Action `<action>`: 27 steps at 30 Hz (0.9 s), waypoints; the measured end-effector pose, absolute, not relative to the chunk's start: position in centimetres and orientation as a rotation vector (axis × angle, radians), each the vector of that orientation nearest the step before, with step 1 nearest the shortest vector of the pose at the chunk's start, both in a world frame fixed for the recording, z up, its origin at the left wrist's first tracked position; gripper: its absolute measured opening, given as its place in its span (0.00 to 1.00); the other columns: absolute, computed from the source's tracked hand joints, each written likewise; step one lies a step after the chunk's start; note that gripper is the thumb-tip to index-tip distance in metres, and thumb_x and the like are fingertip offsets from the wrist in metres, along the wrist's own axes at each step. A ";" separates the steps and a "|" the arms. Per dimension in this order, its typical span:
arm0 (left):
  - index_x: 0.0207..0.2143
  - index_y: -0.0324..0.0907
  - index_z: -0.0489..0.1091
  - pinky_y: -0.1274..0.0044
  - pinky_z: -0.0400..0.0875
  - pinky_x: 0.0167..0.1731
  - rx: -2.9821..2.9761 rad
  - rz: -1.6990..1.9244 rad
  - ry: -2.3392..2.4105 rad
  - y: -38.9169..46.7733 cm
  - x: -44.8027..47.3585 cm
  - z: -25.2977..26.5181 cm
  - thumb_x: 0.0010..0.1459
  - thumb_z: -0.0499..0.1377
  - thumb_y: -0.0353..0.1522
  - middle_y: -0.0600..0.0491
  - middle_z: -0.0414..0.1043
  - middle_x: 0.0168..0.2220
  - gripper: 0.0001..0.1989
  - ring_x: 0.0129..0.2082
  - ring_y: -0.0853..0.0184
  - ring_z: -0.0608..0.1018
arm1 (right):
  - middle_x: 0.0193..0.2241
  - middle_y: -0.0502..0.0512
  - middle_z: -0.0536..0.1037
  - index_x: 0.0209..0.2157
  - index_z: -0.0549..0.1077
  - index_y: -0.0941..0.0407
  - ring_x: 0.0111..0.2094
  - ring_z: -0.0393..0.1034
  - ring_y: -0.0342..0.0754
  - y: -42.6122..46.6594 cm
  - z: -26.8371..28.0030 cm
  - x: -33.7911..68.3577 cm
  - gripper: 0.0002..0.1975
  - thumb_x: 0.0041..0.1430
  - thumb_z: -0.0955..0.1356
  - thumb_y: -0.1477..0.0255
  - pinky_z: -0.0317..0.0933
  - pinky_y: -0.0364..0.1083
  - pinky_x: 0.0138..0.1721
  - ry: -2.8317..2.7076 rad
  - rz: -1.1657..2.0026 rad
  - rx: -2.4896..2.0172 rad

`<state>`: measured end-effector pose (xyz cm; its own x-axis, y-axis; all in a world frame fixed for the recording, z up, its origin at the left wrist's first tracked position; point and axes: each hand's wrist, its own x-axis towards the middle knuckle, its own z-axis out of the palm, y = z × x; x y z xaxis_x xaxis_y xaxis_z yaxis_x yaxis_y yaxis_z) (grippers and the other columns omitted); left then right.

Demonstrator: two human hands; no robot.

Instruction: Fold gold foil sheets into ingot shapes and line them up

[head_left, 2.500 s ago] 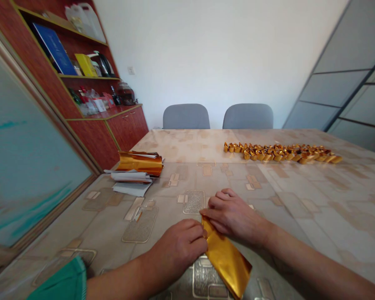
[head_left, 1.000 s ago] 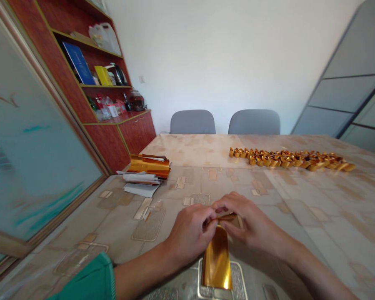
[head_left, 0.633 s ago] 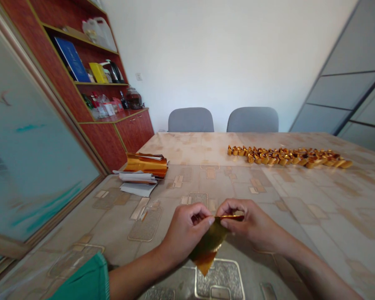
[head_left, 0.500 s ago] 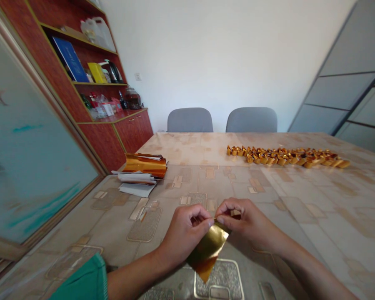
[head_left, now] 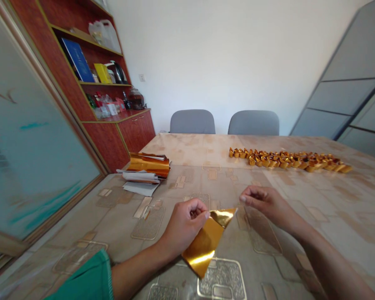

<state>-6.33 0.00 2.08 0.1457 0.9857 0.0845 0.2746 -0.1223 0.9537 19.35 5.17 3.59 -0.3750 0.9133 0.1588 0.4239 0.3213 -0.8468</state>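
My left hand (head_left: 187, 225) pinches a sheet of shiny gold foil paper (head_left: 203, 243) between thumb and fingertips, near its top edge. The sheet hangs down and to the right over the table, with a folded flap whose pointed corner sticks out to the right. My right hand (head_left: 262, 204) hovers just beyond that corner, apart from the sheet. Its thumb and fingers are drawn together, and nothing shows in them. Farther off, several small folded gold foil pieces (head_left: 281, 160) stand in rows at the right of the table.
A stack of gold and white paper sheets (head_left: 148, 171) lies at the left of the patterned tablecloth (head_left: 112, 221). Two grey chairs (head_left: 192, 121) stand behind the far edge. To the left are a red-brown cabinet (head_left: 137, 129) and a frosted glass panel (head_left: 34, 158).
My right hand has let go of the gold foil paper and moved up and right. The sheet stays in my left hand, its folded corner now in view. The camera view has shifted slightly.
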 end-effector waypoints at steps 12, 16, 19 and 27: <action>0.29 0.39 0.71 0.75 0.60 0.30 2.651 1.211 1.159 -0.9 -6.5 2.5 0.64 0.55 0.27 0.53 0.69 0.25 0.10 0.26 0.67 0.69 | 0.32 0.50 0.74 0.35 0.74 0.54 0.31 0.68 0.44 0.7 4.2 12.9 0.05 0.60 0.68 0.78 0.58 0.42 0.30 -2.234 0.664 -0.893; 0.34 0.40 0.71 0.75 0.63 0.30 2.635 1.187 1.133 -1.3 -6.4 2.5 0.63 0.58 0.30 0.52 0.72 0.28 0.05 0.28 0.66 0.71 | 0.30 0.49 0.73 0.33 0.71 0.54 0.27 0.66 0.42 0.8 4.0 14.0 0.07 0.61 0.66 0.80 0.55 0.42 0.28 -2.250 0.595 -0.921; 0.35 0.40 0.71 0.78 0.63 0.26 2.364 1.141 1.181 -1.6 -6.4 2.2 0.59 0.61 0.29 0.55 0.72 0.26 0.01 0.25 0.69 0.72 | 0.28 0.48 0.73 0.32 0.69 0.54 0.29 0.66 0.44 1.1 4.7 15.0 0.08 0.59 0.65 0.81 0.56 0.43 0.30 -2.276 0.553 -0.916; 0.40 0.41 0.71 0.75 0.67 0.34 2.546 1.208 1.007 -1.8 -6.8 2.4 0.58 0.58 0.23 0.51 0.75 0.35 0.08 0.34 0.65 0.73 | 0.30 0.50 0.74 0.34 0.66 0.54 0.33 0.66 0.47 1.6 6.3 16.8 0.08 0.61 0.64 0.82 0.56 0.47 0.36 -2.387 0.289 -0.803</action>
